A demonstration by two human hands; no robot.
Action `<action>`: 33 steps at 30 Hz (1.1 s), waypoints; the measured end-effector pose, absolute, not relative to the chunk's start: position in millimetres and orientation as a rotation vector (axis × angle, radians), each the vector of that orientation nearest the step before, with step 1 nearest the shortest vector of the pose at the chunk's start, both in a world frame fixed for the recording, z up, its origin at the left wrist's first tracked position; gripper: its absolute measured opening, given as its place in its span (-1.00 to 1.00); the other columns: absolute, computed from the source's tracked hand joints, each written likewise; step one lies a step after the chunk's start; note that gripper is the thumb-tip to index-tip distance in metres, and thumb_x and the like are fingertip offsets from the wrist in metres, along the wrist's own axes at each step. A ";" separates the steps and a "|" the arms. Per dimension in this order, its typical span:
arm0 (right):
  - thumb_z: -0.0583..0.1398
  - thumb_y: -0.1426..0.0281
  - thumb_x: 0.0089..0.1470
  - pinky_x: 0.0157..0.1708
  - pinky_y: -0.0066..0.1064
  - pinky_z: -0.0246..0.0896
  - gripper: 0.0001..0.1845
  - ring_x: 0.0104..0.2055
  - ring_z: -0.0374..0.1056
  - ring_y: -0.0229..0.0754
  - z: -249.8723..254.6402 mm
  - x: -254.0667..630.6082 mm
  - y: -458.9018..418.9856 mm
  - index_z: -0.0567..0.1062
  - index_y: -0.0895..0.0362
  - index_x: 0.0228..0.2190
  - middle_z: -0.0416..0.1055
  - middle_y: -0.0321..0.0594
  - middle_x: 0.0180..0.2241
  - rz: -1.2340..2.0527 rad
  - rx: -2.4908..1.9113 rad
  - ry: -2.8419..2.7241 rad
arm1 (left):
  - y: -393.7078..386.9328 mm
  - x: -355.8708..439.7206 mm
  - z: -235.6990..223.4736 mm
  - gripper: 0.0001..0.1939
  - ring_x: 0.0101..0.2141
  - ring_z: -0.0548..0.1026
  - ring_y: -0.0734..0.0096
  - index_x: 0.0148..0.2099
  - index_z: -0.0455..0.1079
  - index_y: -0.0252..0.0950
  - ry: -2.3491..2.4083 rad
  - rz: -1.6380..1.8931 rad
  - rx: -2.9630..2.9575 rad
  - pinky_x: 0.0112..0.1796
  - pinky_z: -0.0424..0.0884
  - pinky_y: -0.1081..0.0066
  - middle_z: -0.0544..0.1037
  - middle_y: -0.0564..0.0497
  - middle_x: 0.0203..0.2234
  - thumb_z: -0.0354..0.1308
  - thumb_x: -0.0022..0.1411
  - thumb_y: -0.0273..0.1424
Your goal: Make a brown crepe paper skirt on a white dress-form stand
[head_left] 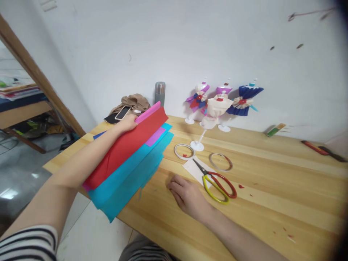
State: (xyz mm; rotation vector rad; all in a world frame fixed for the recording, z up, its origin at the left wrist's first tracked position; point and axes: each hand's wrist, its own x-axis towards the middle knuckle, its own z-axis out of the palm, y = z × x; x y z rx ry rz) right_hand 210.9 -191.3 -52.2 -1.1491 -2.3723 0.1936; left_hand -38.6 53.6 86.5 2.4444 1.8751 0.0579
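My left hand (129, 122) grips the upper edge of a stack of coloured crepe paper sheets, its fingertips partly hidden. A red sheet (130, 146) lies across the stack, with a pink strip (148, 112) along its top edge and turquoise sheets (133, 181) fanned out below. The stack slants over the table's left front edge. My right hand (187, 194) rests on the wooden table with curled fingers, and nothing shows in it. Just right of it lie scissors (217, 183) with one red and one yellow handle, blades over a white paper piece (191, 167).
Two tape rolls (175, 152) (231, 165) lie beyond the scissors. Several small dress forms in paper outfits, one cream (219, 108), stand by the wall. A phone (123, 112), brown cloth (137, 102), grey flask (160, 94), glue stick (276, 129) and red-black cutter (315, 148) line the back.
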 end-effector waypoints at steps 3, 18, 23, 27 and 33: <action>0.00 0.62 0.23 -0.39 -0.44 0.25 -0.70 -0.37 0.38 -0.24 -50.7 211.3 -191.4 0.49 0.13 -0.29 0.45 -0.16 -0.31 0.198 -1.125 -2.367 | 53.3 -37.7 91.8 -0.68 0.00 0.55 0.19 -0.01 0.53 -0.32 1.824 0.021 2.466 -0.02 0.42 0.44 0.61 -0.13 -0.03 0.07 0.23 -0.50; -0.01 0.54 0.33 -0.38 -0.42 0.35 -0.72 -0.35 0.44 -0.20 -55.3 213.5 -191.8 0.49 0.12 -0.26 0.46 -0.14 -0.31 0.174 -1.108 -2.369 | -7.4 -10.3 7.3 -0.45 0.08 0.48 -0.08 0.07 0.47 -0.45 1.705 -0.003 2.599 0.08 0.38 0.17 0.55 -0.36 0.02 0.17 0.30 -0.06; 0.00 0.53 0.33 -0.37 -0.41 0.37 -0.72 -0.34 0.44 -0.20 -56.4 214.3 -192.2 0.48 0.10 -0.27 0.45 -0.15 -0.31 0.209 -1.108 -2.363 | 4.8 -13.5 3.8 -0.59 -0.04 0.55 -0.01 -0.02 0.55 -0.37 1.661 -0.014 2.582 -0.02 0.44 0.22 0.62 -0.27 -0.08 0.23 0.25 -0.15; 0.01 0.52 0.32 -0.37 -0.41 0.37 -0.73 -0.34 0.44 -0.20 -52.1 214.6 -190.8 0.48 0.09 -0.29 0.45 -0.15 -0.32 0.262 -1.118 -2.350 | 21.3 -26.5 18.0 -0.68 -0.13 0.58 0.07 -0.10 0.58 -0.40 1.702 0.032 2.548 -0.09 0.43 0.26 0.64 -0.25 -0.17 0.00 0.35 -0.41; 0.06 0.60 0.20 -0.34 -0.41 0.35 -0.73 -0.32 0.45 -0.20 -34.1 210.7 -176.9 0.48 0.08 -0.38 0.47 -0.21 -0.34 0.529 -1.117 -2.366 | -8.9 -24.7 18.7 -0.55 -0.16 0.58 -0.09 -0.09 0.57 -0.37 1.605 -0.084 2.526 -0.16 0.45 0.18 0.64 -0.28 -0.18 0.29 0.15 -0.09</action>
